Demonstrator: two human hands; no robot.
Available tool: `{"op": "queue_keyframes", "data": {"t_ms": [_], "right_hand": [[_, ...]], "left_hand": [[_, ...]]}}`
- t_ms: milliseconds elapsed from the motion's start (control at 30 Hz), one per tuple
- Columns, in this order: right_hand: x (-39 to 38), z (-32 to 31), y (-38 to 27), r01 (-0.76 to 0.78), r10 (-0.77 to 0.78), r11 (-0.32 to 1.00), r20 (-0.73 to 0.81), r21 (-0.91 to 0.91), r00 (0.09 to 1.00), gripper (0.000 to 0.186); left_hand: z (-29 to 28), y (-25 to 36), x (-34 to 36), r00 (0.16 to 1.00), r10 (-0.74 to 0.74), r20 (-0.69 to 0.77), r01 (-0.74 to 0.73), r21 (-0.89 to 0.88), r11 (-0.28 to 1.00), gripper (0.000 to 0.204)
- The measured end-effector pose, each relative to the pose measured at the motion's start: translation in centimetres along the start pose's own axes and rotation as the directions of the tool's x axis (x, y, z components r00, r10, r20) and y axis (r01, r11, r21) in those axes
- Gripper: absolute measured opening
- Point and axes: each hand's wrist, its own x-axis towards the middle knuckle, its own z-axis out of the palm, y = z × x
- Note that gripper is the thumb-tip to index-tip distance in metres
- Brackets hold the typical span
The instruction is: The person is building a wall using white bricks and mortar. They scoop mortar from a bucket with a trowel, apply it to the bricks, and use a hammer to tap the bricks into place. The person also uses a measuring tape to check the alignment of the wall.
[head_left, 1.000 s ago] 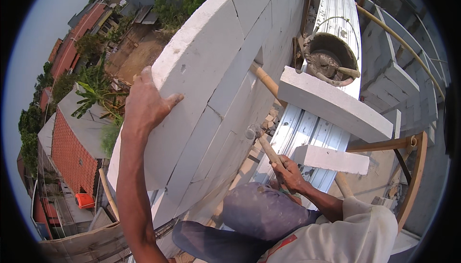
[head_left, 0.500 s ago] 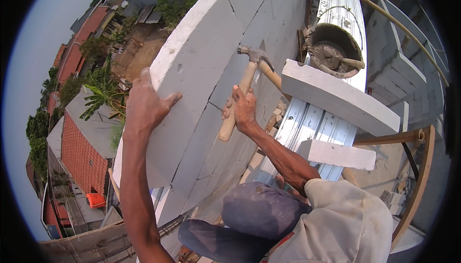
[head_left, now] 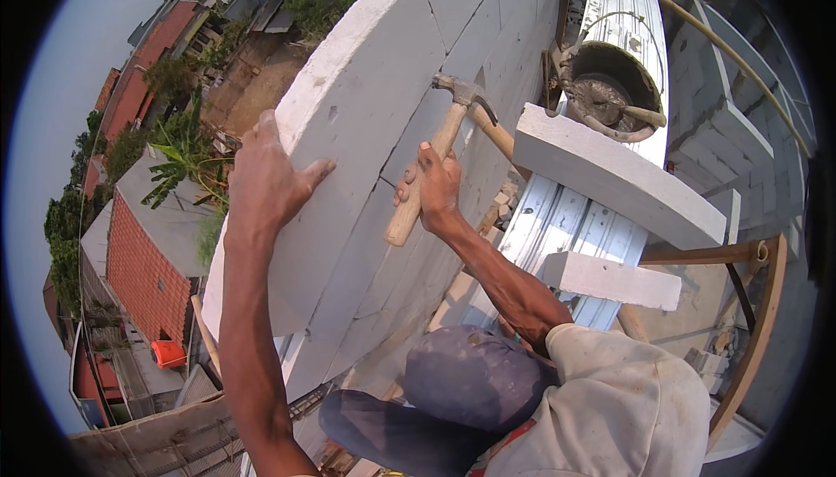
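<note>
My left hand [head_left: 272, 176] grips the top edge of a pale aerated-concrete block [head_left: 335, 142] in the wall, its fingers over the outer side and its thumb spread on the near face. My right hand [head_left: 440, 188] is closed round the wooden handle of a claw hammer [head_left: 442, 137]. The hammer's steel head is up and close to the wall face, its claw pointing right. From this view I cannot tell whether the head touches the wall. Thin dark joints run between the wall's blocks.
A black bucket [head_left: 616, 72] of wet grey mortar, with a handled tool in it, stands on ribbed metal planks [head_left: 557, 216]. A long loose block [head_left: 618, 176] and a shorter one [head_left: 614, 278] lie across the planks. Roofs [head_left: 148, 259] and trees lie far below, left of the wall.
The hammer's handle end has swung a little up and left with my right hand, while its head stays nearly in place. My left hand keeps its hold on the block's edge.
</note>
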Motion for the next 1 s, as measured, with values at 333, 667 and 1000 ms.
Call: {"op": "queue_keyframes", "data": {"t_ms": [333, 667, 1000], "right_hand": [[0.2, -0.4, -0.3, -0.012, 0.008, 0.998, -0.056, -0.054, 0.998, 0.029], [-1.7, -0.9, -6.1, 0.191, -0.144, 0.910, 0.152, -0.368, 0.978, 0.039], [2.3, 8.7, -25.9, 0.626, -0.131, -0.172, 0.647, -0.761, 0.751, 0.059]], "left_hand": [[0.3, 0.0, 0.1, 1.000, -0.005, -0.014, 0.006, 0.008, 1.000, 0.103], [-0.7, 0.2, -0.1, 0.993, -0.086, 0.075, 0.086, -0.003, 0.996, 0.107], [-0.9, 0.2, -0.2, 0.983, -0.127, 0.135, 0.128, -0.002, 0.992, 0.110]]}}
